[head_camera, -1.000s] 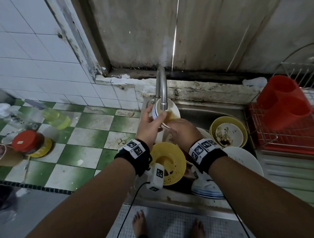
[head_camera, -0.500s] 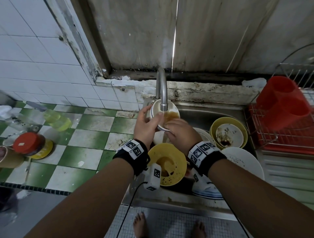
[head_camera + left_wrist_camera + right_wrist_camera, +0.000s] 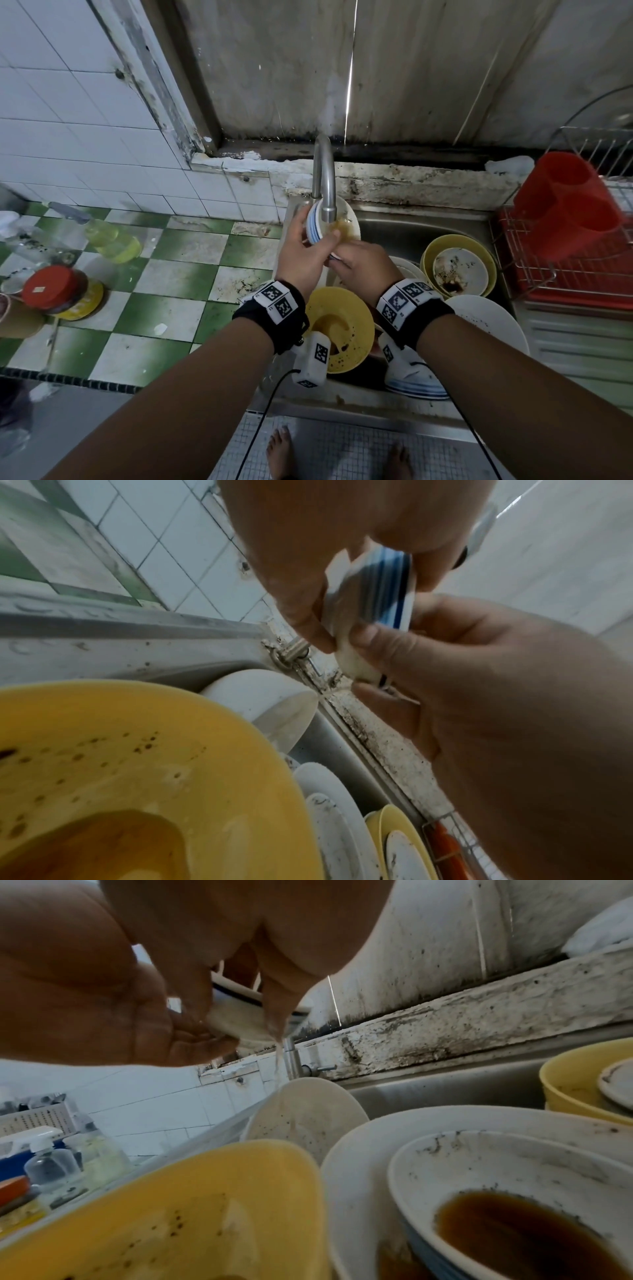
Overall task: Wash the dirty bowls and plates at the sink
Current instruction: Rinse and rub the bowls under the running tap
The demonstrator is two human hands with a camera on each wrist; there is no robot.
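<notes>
A white bowl with blue stripes (image 3: 344,219) is held tilted under the faucet (image 3: 324,171), with brownish water inside. My left hand (image 3: 308,236) grips its left side, thumb over the rim. My right hand (image 3: 346,257) pinches the lower rim from below. The left wrist view shows the striped bowl (image 3: 380,588) between my left hand (image 3: 325,610) and my right hand (image 3: 394,653). In the right wrist view, water trickles off the bowl (image 3: 236,1010) past the fingers (image 3: 274,1007). The sink (image 3: 404,236) holds several dirty dishes.
Below my wrists lies a yellow bowl (image 3: 342,329) with brown residue. To the right are a yellow bowl holding a stained white one (image 3: 459,267), a white plate (image 3: 486,325) and a striped bowl (image 3: 414,383). A red rack (image 3: 565,246) stands right. Bottles and jars (image 3: 113,240) sit on the tiled counter.
The bowl stays under the faucet. My right hand has slid a little left along its lower rim, and the bowl stands a bit more on edge.
</notes>
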